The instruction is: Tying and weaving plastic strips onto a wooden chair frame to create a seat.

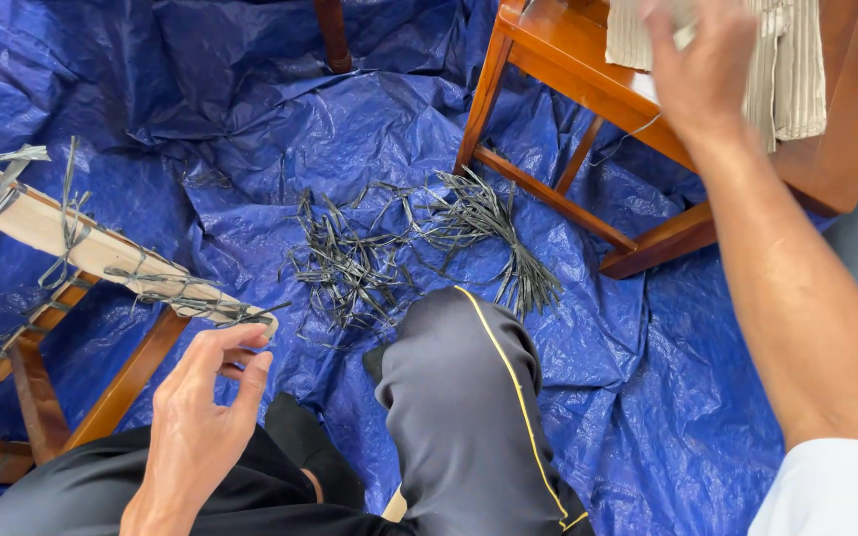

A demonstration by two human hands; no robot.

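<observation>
Right hand point(702, 65) is closing on the pale woven panel point(786, 60) on the chair point(568, 60) at one o'clock, while the left hand point(206, 397), half-curled and empty, is hovering by the frame point(101, 253) at nine o'clock, likely needing a firm grip next.

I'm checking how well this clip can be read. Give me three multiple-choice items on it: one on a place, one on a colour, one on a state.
1. Where does the pile of dark strips lie?
A. on the tarp
B. on the chair seat
C. in a bucket

2. What colour is the tarp?
A. green
B. blue
C. white

3. How is the left hand?
A. clenched round a hammer
B. flat on the floor
C. fingers curled, holding no tool

Key: 1 A, strips rest on the sheet by the knee; 2 B, plainly blue; 3 C, fingers bent, nothing sizeable gripped.
</observation>
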